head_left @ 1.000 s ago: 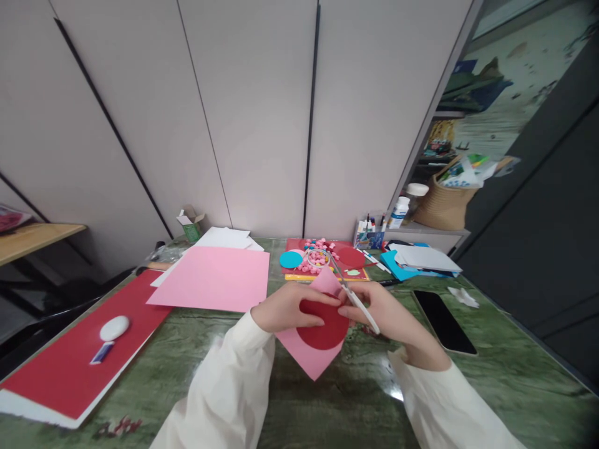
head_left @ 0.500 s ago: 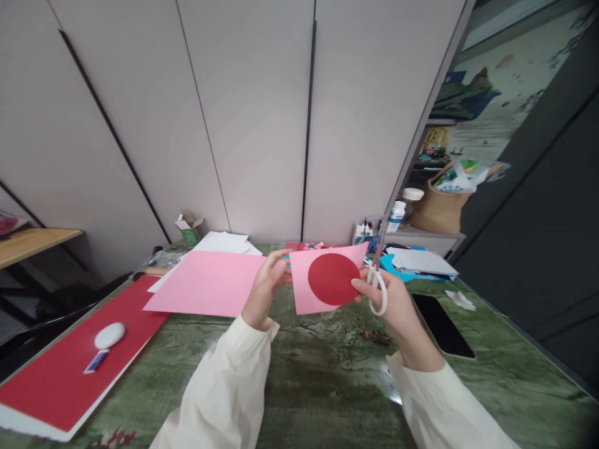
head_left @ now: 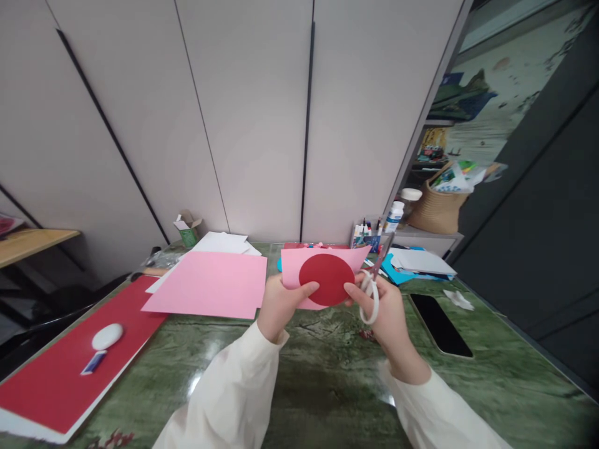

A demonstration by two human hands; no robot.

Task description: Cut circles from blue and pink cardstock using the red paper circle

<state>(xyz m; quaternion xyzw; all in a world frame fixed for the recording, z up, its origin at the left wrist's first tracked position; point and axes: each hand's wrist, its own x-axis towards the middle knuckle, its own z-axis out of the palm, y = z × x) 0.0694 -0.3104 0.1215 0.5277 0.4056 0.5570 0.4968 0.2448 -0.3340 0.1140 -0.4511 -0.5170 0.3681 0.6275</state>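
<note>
Red disc (head_left: 327, 279), probably paper | over curved pink sheet (head_left: 290, 265) | hands (head_left: 279, 302) pinching both | white-looped scissors (head_left: 373, 278) in right

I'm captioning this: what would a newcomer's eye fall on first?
The red paper circle against a small pink sheet, held mid-view by the left hand and right hand, stands out. Next come the white-handled scissors in the right hand and, at left, the large red sheet under a white oval object.
</note>
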